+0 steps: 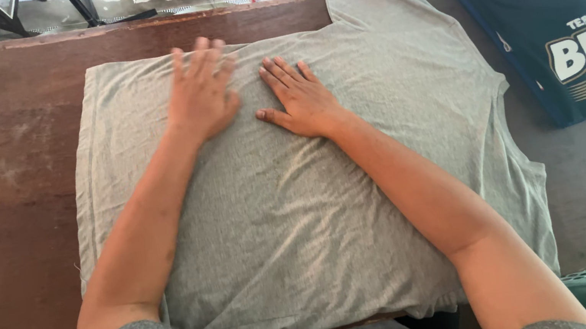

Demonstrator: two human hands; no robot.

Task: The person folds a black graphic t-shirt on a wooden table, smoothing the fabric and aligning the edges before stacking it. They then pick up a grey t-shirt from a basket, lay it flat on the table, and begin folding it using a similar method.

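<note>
Both hands (252,97) flat on sideways-lying grey T-shirt (360,201).

A worn, reddish-brown wooden table (12,199) fills the scene, its bare boards showing at the left. A grey T-shirt (301,217) lies spread flat across its middle. At the far right a folded navy T-shirt (550,18) with white lettering lies on it.

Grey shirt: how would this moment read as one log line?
left hand flat on grey shirt | right hand flat beside it | shirt spread on brown table | dark shirt apart
</note>
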